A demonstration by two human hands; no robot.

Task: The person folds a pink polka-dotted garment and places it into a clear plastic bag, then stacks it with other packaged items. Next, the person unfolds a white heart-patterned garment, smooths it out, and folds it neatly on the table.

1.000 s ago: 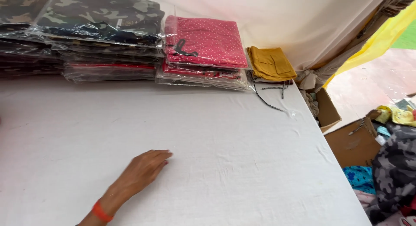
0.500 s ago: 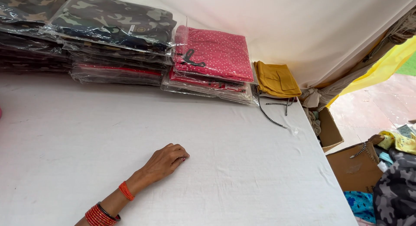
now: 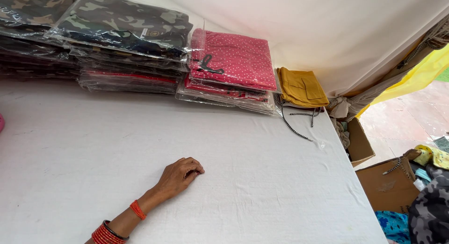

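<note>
I see a white-clothed counter (image 3: pixel 262 188) filling most of my view, with a white fabric wall (image 3: pixel 327 33) at the far side. On the right, a yellow sheet (image 3: pixel 411 80) hangs above a sunlit paved floor (image 3: pixel 411 120), where open cardboard boxes (image 3: pixel 388 185) stand beside the counter.

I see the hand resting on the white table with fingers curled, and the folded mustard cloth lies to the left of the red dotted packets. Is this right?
Not quite. In the head view the mustard cloth lies to the right of the red dotted packets, not the left. The hand does rest, fingers curled, on the white table.
</note>
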